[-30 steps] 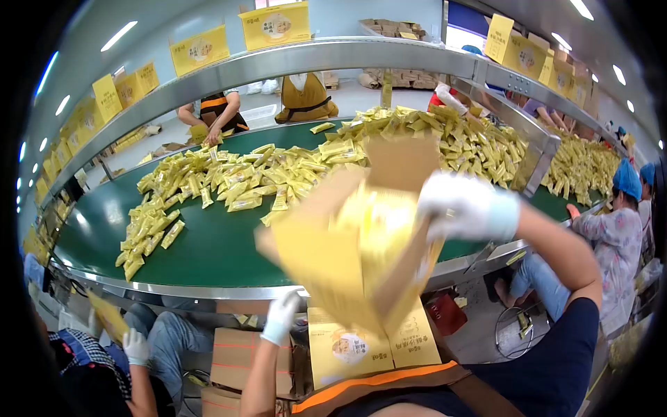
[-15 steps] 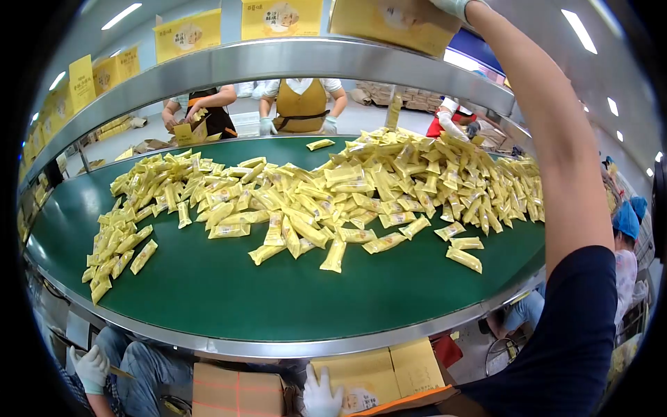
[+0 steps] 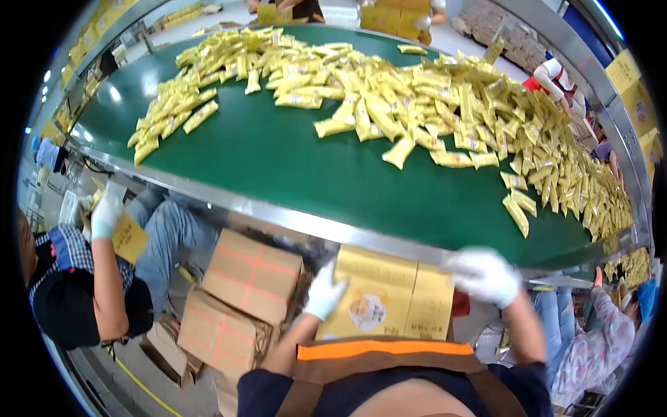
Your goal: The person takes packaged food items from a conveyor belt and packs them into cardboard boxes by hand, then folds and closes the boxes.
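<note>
My left hand (image 3: 324, 292), in a white glove, grips the left edge of a flat yellow carton (image 3: 389, 295), its thumb towards the printed face. The carton lies in front of my body, just below the belt's near edge, with a round printed picture on its larger panel. My right hand (image 3: 484, 276), also gloved in white, is at the carton's upper right corner by the metal rim. Motion blurs its fingers, so their grip cannot be made out. Yellow wrapped snack bars (image 3: 375, 115) lie heaped on the green belt (image 3: 278, 156) beyond both hands.
Brown cartons (image 3: 250, 274) with red bands are stacked at my left. A co-worker's gloved hand (image 3: 108, 215) is by a yellow carton (image 3: 130, 238) further left. Another person (image 3: 601, 340) sits at the right. People stand across the belt, whose metal rim (image 3: 278, 217) curves before me.
My right arm has come down from the overhead shelf of yellow cartons to the flat carton before me. The view has tilted down and turned. My left hand stays at the carton's left side.
</note>
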Available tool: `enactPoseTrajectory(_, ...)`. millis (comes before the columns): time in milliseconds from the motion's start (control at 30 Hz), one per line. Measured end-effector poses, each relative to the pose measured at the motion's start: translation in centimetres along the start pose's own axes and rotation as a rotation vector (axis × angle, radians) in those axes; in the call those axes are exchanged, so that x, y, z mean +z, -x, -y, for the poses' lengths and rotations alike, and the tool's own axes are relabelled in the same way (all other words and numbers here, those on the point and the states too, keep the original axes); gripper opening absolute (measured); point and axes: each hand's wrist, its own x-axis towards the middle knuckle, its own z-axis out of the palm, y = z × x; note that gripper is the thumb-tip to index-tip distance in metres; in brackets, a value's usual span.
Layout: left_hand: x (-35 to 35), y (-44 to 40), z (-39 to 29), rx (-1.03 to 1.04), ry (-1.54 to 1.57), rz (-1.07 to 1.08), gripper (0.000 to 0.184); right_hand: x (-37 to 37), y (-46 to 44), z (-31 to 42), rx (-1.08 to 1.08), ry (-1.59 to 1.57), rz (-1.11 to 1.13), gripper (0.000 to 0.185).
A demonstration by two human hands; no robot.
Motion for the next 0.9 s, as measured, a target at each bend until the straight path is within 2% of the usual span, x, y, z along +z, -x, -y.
enactPoseTrajectory(33, 0.5, -0.3, 1.5, -0.010, 0.148, -0.004, 0.065, 3.9, 2.6, 0.4, 0.285, -0.315, 0.188, 0.032)
enactPoseTrajectory(100, 0.0, -0.4, 0.4, -0.003, 0.256, -0.004, 0.053, 15.6, 9.1, -5.1, 0.439, -0.159, -0.417, 0.041)
enactPoseTrajectory(133, -0.4, -0.2, -0.8, -0.071, 0.292, 0.012, 0.045, 19.9, 11.4, -7.2, 0.569, -0.083, -0.579, 0.046)
enactPoseTrajectory(167, 0.5, -0.1, -0.1, -0.245, 0.565, 0.058, 0.040, 22.3, 13.5, -8.7, 0.708, 0.006, -0.726, 0.050)
enactPoseTrajectory(200, 0.6, 0.0, -0.6, -0.249, 0.499, 0.043, 0.042, 22.3, 14.6, -7.6, 0.874, -0.300, -0.594, 0.053)
enactPoseTrajectory(233, 0.6, -0.1, -1.1, -0.319, 0.634, 0.008, 0.046, 21.9, 14.4, -6.4, 0.995, -0.602, -0.461, 0.056)
enactPoseTrajectory(300, 0.4, 0.8, -2.8, -0.295, 0.678, -0.019, 0.053, 24.9, 15.8, -6.1, 0.880, -0.435, -0.497, 0.057)
enactPoseTrajectory(367, 0.2, 1.5, -3.5, -0.262, 0.550, 0.004, 0.057, 24.5, 16.7, -6.1, 0.833, -0.317, -0.342, 0.060)
enactPoseTrajectory(433, -0.8, 1.9, -3.7, -0.309, 0.584, -0.012, 0.059, 25.5, 16.4, -6.5, 0.835, -0.770, -0.549, 0.064)
enactPoseTrajectory(467, 0.1, 1.7, -0.4, -0.230, 0.503, -0.035, 0.060, 25.0, 16.3, -5.7, 0.871, -0.690, -0.530, 0.066)
enactPoseTrajectory(500, 0.4, 1.6, -0.6, -0.226, 0.574, -0.002, 0.060, 24.5, 15.9, -5.1, 0.898, -0.612, -0.503, 0.068)
enactPoseTrajectory(567, 0.1, 2.9, -1.2, -0.233, 0.705, 0.016, 0.061, 23.5, 14.9, -4.5, 0.911, -0.725, -0.595, 0.075)
enactPoseTrajectory(600, -1.0, 3.5, -3.4, -0.313, 0.706, 0.054, 0.055, 24.5, 14.9, -5.8, 0.950, -0.883, -0.727, 0.077)
enactPoseTrajectory(633, -1.0, 3.3, -1.8, -0.063, 0.195, 0.030, 0.052, 23.7, 14.6, -5.3, 0.941, -1.156, -0.738, 0.076)
enactPoseTrajectory(700, 1.1, 4.4, -1.1, 0.059, -0.111, -0.033, 0.054, 22.7, 14.7, -5.0, 0.957, -1.279, -0.759, 0.068)
enactPoseTrajectory(767, 1.4, 3.8, -0.6, -0.034, 0.043, -0.029, 0.060, 23.3, 15.2, -6.6, 0.874, -1.331, -0.712, 0.058)
enactPoseTrajectory(833, 0.9, 3.5, -2.2, -0.005, -0.166, -0.014, 0.056, 23.4, 15.1, -6.0, 0.865, -1.268, -0.716, 0.054)
enactPoseTrajectory(900, 0.1, 3.0, -2.9, 0.021, -0.148, -0.050, 0.056, 23.9, 15.3, -6.1, 0.872, -1.139, -0.718, 0.055)
